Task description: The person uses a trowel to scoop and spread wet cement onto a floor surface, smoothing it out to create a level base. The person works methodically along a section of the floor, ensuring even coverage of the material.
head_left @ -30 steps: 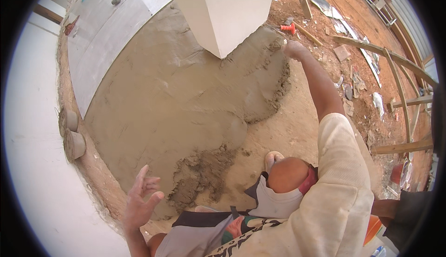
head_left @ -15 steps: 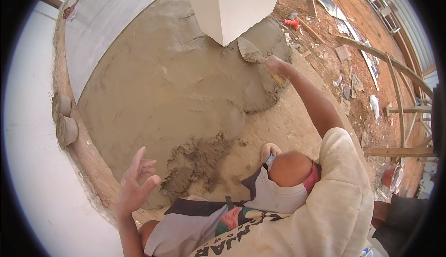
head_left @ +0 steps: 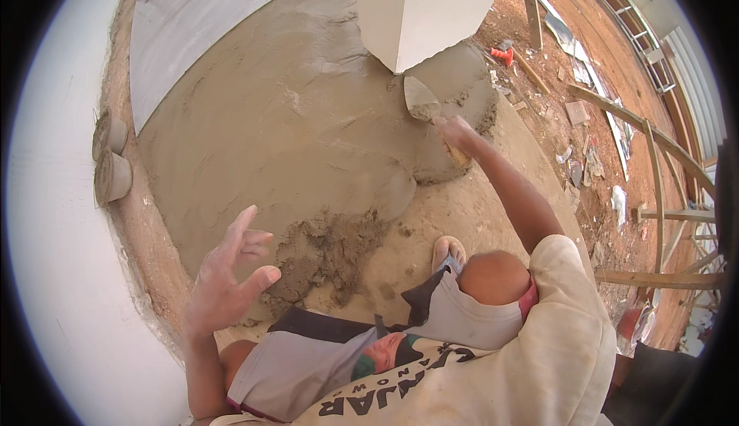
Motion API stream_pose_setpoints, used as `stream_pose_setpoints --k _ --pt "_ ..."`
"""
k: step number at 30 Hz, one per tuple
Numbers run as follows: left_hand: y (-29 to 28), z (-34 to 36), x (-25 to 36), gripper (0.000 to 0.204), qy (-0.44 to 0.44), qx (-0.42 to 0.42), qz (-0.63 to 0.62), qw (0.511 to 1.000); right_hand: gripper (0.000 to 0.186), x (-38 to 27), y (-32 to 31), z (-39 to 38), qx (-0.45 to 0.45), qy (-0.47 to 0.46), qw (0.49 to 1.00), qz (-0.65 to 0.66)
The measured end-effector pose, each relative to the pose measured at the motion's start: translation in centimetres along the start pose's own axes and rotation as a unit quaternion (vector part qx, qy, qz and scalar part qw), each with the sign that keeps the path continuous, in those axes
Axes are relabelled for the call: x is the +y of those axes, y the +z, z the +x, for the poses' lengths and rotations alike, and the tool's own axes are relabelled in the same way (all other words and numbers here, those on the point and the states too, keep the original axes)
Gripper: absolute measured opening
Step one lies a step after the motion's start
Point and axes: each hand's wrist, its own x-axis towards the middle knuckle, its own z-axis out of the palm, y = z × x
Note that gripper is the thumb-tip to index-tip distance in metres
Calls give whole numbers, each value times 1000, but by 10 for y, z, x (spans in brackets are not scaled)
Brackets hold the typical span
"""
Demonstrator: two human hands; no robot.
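Observation:
My right hand is closed round the handle of a trowel. Its blade lies on the wet mortar, just below the bottom corner of a pale column; some mortar clings to the blade near the handle. Raised over the near left side, my left hand holds nothing, its fingers apart. A rough, crumbly heap of mortar lies to the right of that hand, while the spread beyond it is smoother.
Two pipe stubs stand along the white wall at left. Large pale tiles border the mortar at far left. On the right, red earth holds debris, a red-handled tool and a wooden frame. My sandalled foot rests beside the mortar.
The trowel has shifted slightly nearer, away from the column's corner. My left hand has risen a little with its fingers still spread. The whole view has tilted slightly.

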Motion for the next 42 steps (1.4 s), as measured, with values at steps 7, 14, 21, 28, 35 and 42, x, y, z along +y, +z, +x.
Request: stream_pose_setpoints --k 7,14,21,28,35,42 --pt "3 -5 -3 88 4 -13 1 1000 52 24 34 24 -70 -162 982 -62" --pt "-1 -20 -1 89 0 13 2 1000 51 -22 28 -12 -95 -3 994 -59" --pt "-4 -18 -4 94 2 10 2 1000 54 -31 45 -14 -75 -84 979 -168" --pt "-6 -14 -4 91 9 7 -3 1000 58 -36 44 12 -30 17 999 14" --pt "-10 -12 -2 88 -5 5 6 1000 49 -58 91 -19 -103 -30 994 23" --pt "-13 -12 -6 88 -10 -4 -3 1000 45 -123 83 55 -126 -100 986 50"
